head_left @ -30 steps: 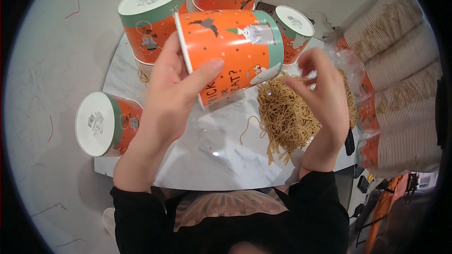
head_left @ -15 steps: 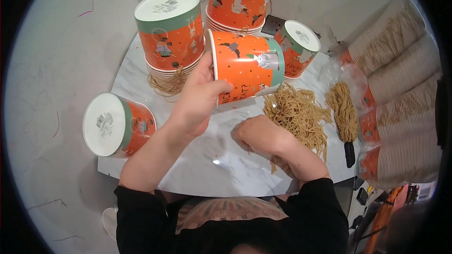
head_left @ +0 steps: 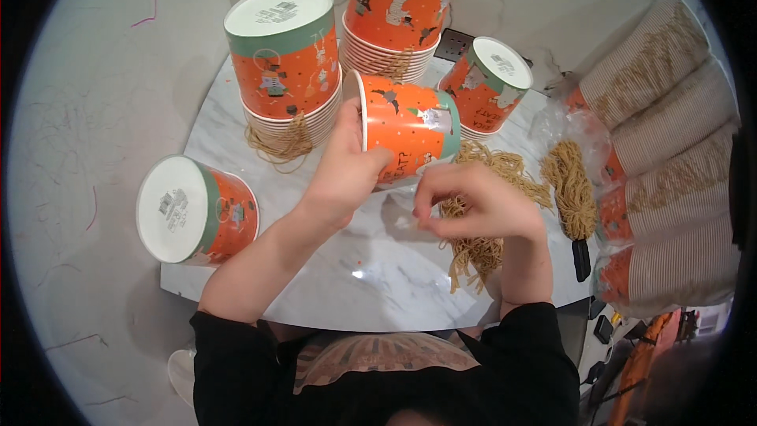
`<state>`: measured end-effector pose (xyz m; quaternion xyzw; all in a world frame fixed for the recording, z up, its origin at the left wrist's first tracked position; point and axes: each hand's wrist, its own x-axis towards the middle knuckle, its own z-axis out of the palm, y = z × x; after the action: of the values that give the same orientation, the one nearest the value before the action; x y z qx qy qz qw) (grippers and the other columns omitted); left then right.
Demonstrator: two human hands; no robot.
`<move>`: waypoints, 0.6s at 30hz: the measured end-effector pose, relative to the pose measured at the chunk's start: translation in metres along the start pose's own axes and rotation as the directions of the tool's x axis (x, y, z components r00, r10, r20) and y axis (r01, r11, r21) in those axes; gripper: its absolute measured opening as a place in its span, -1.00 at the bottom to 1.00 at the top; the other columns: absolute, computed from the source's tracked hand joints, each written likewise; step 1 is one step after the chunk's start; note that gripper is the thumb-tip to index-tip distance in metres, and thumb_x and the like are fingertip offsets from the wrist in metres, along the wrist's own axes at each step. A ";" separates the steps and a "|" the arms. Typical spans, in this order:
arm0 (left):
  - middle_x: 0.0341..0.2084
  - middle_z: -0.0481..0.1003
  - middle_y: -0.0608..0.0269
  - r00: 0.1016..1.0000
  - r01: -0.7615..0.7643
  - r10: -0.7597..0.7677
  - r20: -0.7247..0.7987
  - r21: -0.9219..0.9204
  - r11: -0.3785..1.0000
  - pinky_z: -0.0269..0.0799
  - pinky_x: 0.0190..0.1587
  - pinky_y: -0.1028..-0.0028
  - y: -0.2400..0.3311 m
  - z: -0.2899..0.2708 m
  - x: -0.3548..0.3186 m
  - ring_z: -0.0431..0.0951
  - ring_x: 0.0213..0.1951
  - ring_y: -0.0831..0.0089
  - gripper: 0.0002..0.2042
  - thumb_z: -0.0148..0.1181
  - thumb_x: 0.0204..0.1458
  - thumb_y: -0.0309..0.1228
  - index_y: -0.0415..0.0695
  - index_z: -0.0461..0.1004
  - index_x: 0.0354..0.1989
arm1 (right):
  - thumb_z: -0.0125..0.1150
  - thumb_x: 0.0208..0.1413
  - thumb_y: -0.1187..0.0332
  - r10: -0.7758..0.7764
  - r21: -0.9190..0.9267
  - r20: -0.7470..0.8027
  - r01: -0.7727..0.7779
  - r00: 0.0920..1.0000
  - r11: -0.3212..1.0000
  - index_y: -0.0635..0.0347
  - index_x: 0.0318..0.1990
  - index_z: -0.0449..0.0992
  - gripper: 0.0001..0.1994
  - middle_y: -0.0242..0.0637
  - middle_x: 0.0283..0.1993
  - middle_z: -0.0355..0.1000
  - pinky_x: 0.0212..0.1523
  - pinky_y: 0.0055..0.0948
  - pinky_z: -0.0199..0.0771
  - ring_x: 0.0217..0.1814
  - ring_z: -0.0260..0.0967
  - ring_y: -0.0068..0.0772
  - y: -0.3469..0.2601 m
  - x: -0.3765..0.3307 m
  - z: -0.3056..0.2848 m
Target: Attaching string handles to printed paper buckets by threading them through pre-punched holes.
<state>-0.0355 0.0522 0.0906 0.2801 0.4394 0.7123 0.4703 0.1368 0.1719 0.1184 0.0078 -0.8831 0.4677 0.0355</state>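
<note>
Clamping the rim of an orange paper bucket (head_left: 414, 122) tipped sideways above the marble-patterned table (head_left: 339, 276), our left hand (head_left: 339, 173) has fingertips hidden behind the wall, and we cannot see into that bucket. Our right hand (head_left: 481, 205) curls near its base, partly covering a loose heap of stringy tan cord (head_left: 475, 259); we cannot tell whether it pinches anything. Beyond, we see inverted bucket stacks (head_left: 288, 75), one cut off above, and crinkled clear plastic (head_left: 566, 122) wrapping ribbed rows of nested containers (head_left: 674, 264).
</note>
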 end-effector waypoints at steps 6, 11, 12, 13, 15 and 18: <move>0.18 0.33 0.05 0.999 -0.048 0.049 -0.016 0.057 0.997 0.32 0.32 0.21 -0.012 0.004 0.002 0.32 0.29 0.28 -0.33 0.12 0.07 -0.64 -0.23 -0.02 0.37 | 0.38 0.10 0.50 0.355 0.425 -0.347 -0.192 0.868 0.885 0.25 -0.29 0.51 -0.88 -0.51 -0.33 0.51 -0.24 -0.68 0.48 -0.30 0.47 -0.77 -0.015 -0.012 -0.009; 0.13 0.35 0.08 0.763 -0.434 0.635 -0.123 0.631 0.643 0.08 0.38 0.14 -0.012 0.006 -0.010 0.30 0.25 0.27 -0.33 0.29 0.09 -0.47 -0.18 0.11 0.37 | 0.40 0.09 0.48 0.386 0.436 -0.382 -0.205 0.840 0.876 0.26 -0.28 0.51 -0.85 -0.49 -0.34 0.51 -0.27 -0.70 0.47 -0.33 0.47 -0.75 -0.014 -0.010 -0.007; 0.04 0.41 0.16 0.745 -0.486 0.662 0.076 0.743 0.461 0.10 0.30 0.18 0.001 0.013 -0.016 0.34 0.15 0.30 -0.41 0.35 0.06 -0.39 -0.12 0.28 0.27 | 0.39 0.09 0.49 0.377 0.429 -0.396 -0.195 0.837 0.882 0.27 -0.28 0.51 -0.85 -0.50 -0.34 0.50 -0.27 -0.71 0.46 -0.33 0.46 -0.77 -0.014 -0.013 -0.007; -0.05 0.47 0.24 0.713 -0.528 0.647 0.269 0.813 0.245 0.13 0.22 0.21 0.010 0.015 -0.023 0.39 0.05 0.33 -0.50 0.41 0.03 -0.32 -0.07 0.44 0.17 | 0.39 0.09 0.49 0.357 0.422 -0.399 -0.177 0.845 0.889 0.27 -0.28 0.50 -0.86 -0.51 -0.34 0.49 -0.27 -0.72 0.45 -0.32 0.44 -0.79 -0.014 -0.012 -0.006; -0.15 0.52 0.32 0.748 -0.547 0.573 0.336 0.801 0.245 0.17 0.14 0.27 0.010 0.015 -0.031 0.41 -0.03 0.36 -0.59 0.45 -0.01 -0.33 -0.05 0.53 0.03 | 0.38 0.09 0.49 0.317 0.397 -0.405 -0.147 0.858 0.906 0.27 -0.28 0.50 -0.86 -0.53 -0.33 0.48 -0.28 -0.73 0.44 -0.33 0.41 -0.81 -0.015 -0.012 -0.002; -0.32 0.57 0.42 0.773 -0.567 0.504 0.384 0.775 0.279 0.22 0.03 0.35 0.009 0.015 -0.033 0.44 -0.17 0.42 -0.75 0.48 -0.05 -0.35 -0.04 0.63 -0.18 | 0.37 0.09 0.50 0.274 0.372 -0.405 -0.117 0.872 0.921 0.27 -0.28 0.50 -0.87 -0.56 -0.33 0.46 -0.28 -0.74 0.42 -0.33 0.36 -0.84 -0.019 -0.012 0.002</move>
<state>-0.0142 0.0257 0.1061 0.6278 0.5972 0.4992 0.0114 0.1496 0.1598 0.1321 -0.1853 -0.7541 0.6012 0.1886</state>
